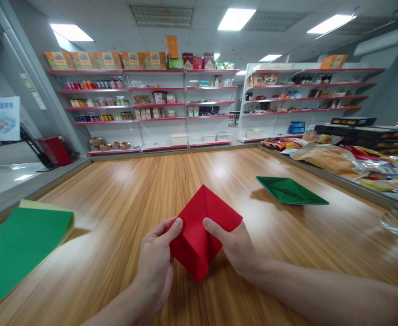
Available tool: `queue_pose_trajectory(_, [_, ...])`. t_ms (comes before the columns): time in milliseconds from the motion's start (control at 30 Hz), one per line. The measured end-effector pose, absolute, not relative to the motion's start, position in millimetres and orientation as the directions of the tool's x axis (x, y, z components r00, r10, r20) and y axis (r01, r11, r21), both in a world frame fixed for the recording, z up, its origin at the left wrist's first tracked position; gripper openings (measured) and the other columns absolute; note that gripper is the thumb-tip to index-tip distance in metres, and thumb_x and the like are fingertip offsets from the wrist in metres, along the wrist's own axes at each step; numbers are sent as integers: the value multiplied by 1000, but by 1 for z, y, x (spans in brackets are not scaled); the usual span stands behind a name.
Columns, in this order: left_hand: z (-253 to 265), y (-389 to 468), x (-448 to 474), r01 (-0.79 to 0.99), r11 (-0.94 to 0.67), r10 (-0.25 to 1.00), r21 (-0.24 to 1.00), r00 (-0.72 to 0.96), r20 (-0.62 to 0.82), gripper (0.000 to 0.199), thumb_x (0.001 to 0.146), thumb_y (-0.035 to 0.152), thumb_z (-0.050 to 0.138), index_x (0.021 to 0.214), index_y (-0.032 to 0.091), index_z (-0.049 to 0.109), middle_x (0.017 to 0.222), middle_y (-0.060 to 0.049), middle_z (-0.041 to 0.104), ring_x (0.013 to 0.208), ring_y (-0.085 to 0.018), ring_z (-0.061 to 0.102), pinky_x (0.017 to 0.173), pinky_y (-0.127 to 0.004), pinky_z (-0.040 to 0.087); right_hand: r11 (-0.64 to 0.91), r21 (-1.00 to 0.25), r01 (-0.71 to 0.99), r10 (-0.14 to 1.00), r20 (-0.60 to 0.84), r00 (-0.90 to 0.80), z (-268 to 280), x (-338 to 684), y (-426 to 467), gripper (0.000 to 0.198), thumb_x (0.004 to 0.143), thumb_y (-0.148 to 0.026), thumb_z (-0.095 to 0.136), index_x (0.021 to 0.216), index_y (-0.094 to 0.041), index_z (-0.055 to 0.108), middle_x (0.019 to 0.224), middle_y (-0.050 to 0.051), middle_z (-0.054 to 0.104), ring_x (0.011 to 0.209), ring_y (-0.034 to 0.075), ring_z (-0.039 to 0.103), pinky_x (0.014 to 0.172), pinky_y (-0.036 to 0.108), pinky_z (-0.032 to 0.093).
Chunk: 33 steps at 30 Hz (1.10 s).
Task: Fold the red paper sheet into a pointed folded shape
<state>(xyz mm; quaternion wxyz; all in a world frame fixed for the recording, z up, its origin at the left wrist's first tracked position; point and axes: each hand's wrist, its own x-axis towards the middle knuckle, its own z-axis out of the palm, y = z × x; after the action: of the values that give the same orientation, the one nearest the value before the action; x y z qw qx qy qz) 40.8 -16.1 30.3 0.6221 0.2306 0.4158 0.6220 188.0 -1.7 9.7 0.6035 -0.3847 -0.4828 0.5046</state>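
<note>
- Red paper: folded, held between both hands just above the surface, one corner pointing away from the person and another toward them; a crease runs down from the far corner.
- Left hand: grasping the paper by its left corner, thumb on top, fingers mostly hidden beneath.
- Right hand: grasping the paper's right side, thumb pressed on its upper face near the middle, fingers out of sight underneath.
- Surface: wood-grained, with a raised edge, beneath both hands.
- Green fold: creased, resting on the surface beyond the right hand, well apart from the red paper.
- Green sheet: at the left, over a yellowish one, its far right corner curling up.
- Packets: heaped past the right edge, near stacked black boxes.
- Shelves: white with red edging, stocked with goods, across the background.
</note>
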Motion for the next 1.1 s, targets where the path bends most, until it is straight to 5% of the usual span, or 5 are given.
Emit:
queue_pose_trajectory(200, [27,-15,38,-553,119,979,825,-74,-190,28,58,28,84,77,12,72,75,-8,73,63,-14,64,60,-22,51,232,-959,-163,973,230,31,12,193,-1,22,75,-36,72,85,-17,68,84,5,71,76,20,65,71,35,53])
queue_pose_trajectory(433, [32,-20,36,-261,-39,997,965,-78,20,23,66,34,79,73,13,72,73,-9,73,64,-17,64,59,-24,49,139,-957,-255,985,161,-68,5,204,7,23,78,-34,70,92,-16,65,89,7,70,80,21,65,74,37,52])
queue_pose_trajectory(667, [32,-17,27,-168,180,936,969,333,-116,29,72,39,71,73,10,75,66,-11,70,55,-17,61,51,-22,42,101,-984,-148,950,139,-281,8,215,11,20,77,-33,71,83,-16,64,79,5,67,71,18,61,65,31,50])
queue_pose_trajectory(867, [26,-18,23,-48,-20,975,999,219,30,28,76,38,67,64,13,72,62,-8,67,55,-18,60,49,-23,41,59,-978,-202,934,125,-334,5,210,12,20,78,-32,70,89,-17,62,83,3,66,73,16,60,67,30,49])
queue_pose_trajectory(1100, [17,-18,25,-144,26,978,989,208,4,26,74,38,70,69,13,74,62,-8,68,52,-19,60,52,-27,47,140,-977,-162,924,188,-332,10,210,7,19,79,-33,68,86,-17,62,79,2,63,69,15,57,65,28,48])
